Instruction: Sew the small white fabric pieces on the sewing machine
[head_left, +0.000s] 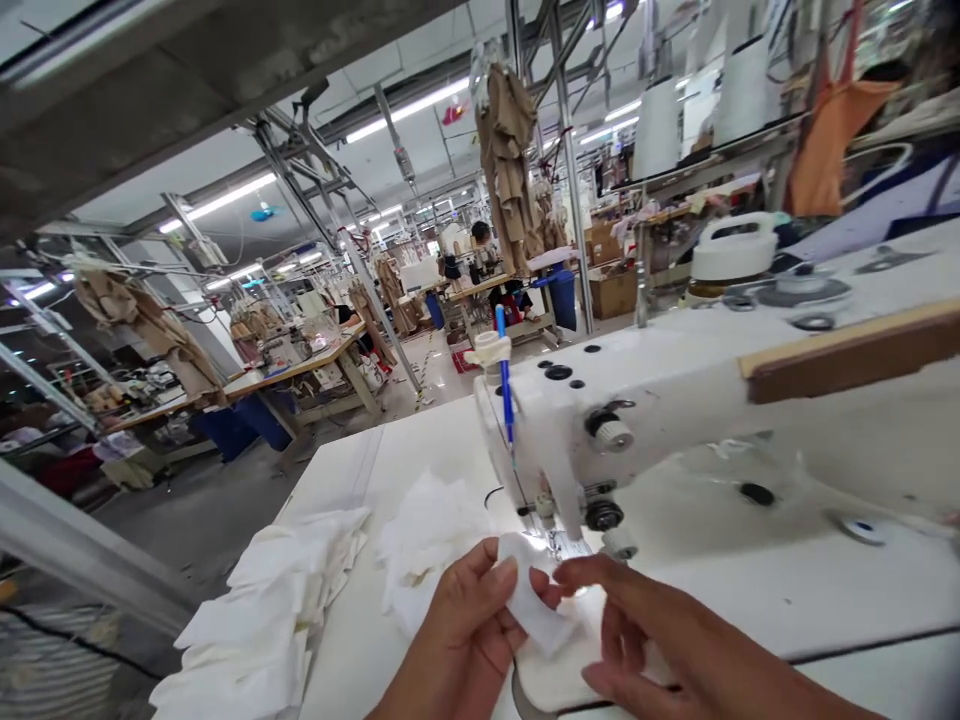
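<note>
My left hand (476, 605) pinches a small white fabric piece (534, 610) between thumb and fingers, just in front of the sewing machine's needle area. Beside it, my right hand (652, 630) has its thumb and fingers apart, the fingertips close to the piece's right edge; I cannot tell whether they touch it. The white sewing machine (570, 430) stands right behind both hands, its presser foot partly hidden by them. A loose pile of white fabric pieces (431, 530) lies left of the needle. Farther left, stacked white fabric pieces (255, 610) lie along the table edge.
A blue pen (505, 375) stands upright at the machine head's left end. A clear plastic bag (720, 475) and a metal bobbin (862, 530) lie under the machine arm. Thread cones (656, 130) stand at upper right. A metal post (82, 540) rises at left.
</note>
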